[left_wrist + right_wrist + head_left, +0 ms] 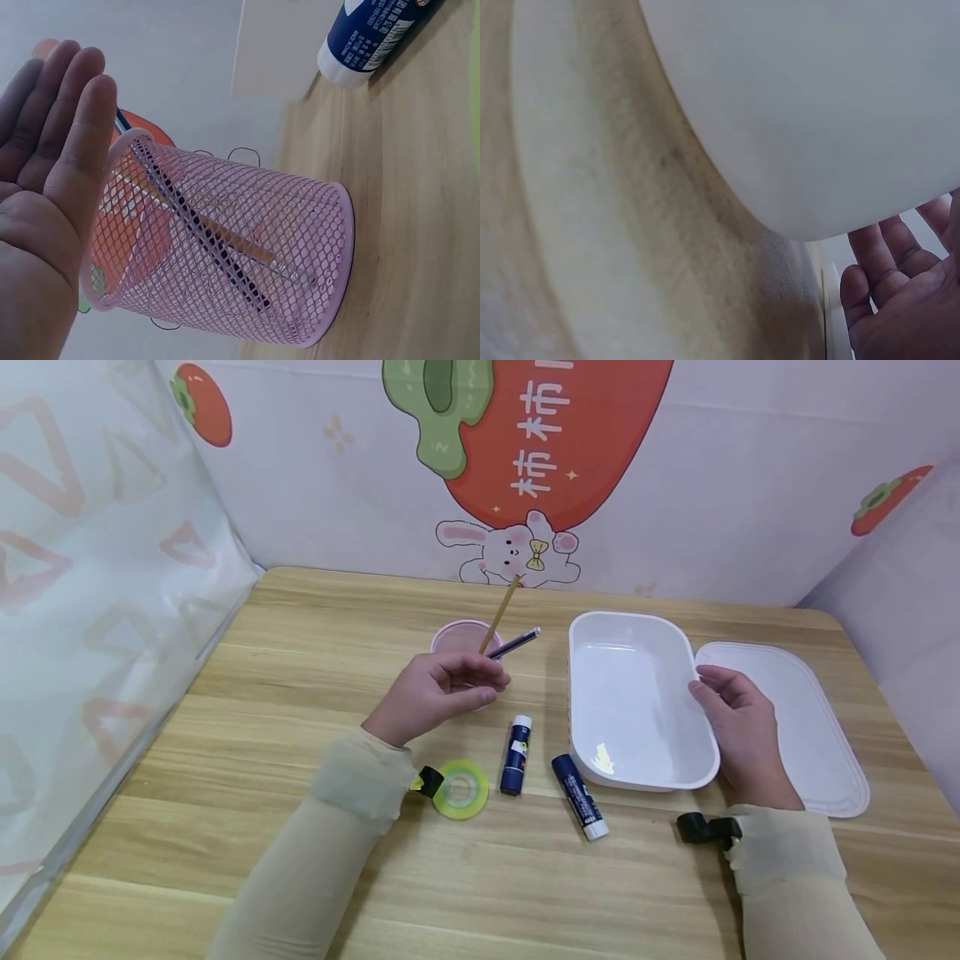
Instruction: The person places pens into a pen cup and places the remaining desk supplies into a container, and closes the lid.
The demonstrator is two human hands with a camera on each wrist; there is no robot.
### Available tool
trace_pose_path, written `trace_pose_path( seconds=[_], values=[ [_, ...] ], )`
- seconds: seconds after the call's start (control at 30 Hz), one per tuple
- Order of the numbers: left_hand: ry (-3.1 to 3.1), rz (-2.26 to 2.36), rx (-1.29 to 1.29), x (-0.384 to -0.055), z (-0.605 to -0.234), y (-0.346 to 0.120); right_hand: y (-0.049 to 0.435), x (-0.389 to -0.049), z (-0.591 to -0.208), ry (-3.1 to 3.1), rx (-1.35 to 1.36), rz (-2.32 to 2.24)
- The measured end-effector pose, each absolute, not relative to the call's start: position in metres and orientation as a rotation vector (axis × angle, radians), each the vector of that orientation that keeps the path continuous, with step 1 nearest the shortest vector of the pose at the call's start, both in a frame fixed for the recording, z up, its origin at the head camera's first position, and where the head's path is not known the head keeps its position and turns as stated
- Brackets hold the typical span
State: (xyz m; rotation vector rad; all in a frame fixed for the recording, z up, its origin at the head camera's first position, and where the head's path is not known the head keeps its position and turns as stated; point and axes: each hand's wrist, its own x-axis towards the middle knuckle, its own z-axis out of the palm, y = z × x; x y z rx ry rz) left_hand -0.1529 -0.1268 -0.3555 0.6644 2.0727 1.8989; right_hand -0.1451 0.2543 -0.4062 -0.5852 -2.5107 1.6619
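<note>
Toward the back of a pale wood-grain table [187, 735], a round pink mesh pen holder [315, 225] is stood upright, with a thin tan stick [501, 610] and a slim dark pen [517, 643] leaned inside it, their ends raised above its rim. Just beside this holder the left hand [438, 697] is held, its palm bared and its fingers extended with a slight bend; nothing is gripped by it. To the right, a deep white rectangular tray [630, 693] with rounded corners is set on the table. By its right wall the right hand [738, 727] is placed, fingers loosely bent and nothing clasped between them and the thumb; whether the wall is touched cannot be told. Partly under that hand a flat white rounded panel [806, 718] is seen. Between the hands, two dark-blue, white-capped glue sticks [516, 760] are laid apart, one near the tray's front left corner. Near the left sleeve [352, 785], a yellow-green tape roll [482, 789] is laid flat.
</note>
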Motion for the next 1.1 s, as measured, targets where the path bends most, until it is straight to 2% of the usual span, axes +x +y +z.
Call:
trace_pose_path(
  seconds=[0.47,0.8,1.1],
  values=[
    [1.939,1.722,0.714,-0.158,-0.38,-0.107,0.256,-0.145,-0.407,-2.526,-0.581,1.621],
    [1.879,1.621,0.583,-0.157,-0.391,-0.099,0.255,-0.144,-0.407,-2.515,-0.567,1.645],
    [1.94,1.488,0.527,-0.15,-0.377,-0.099,0.254,-0.145,-0.407,-2.515,-0.579,1.637]
  ],
)
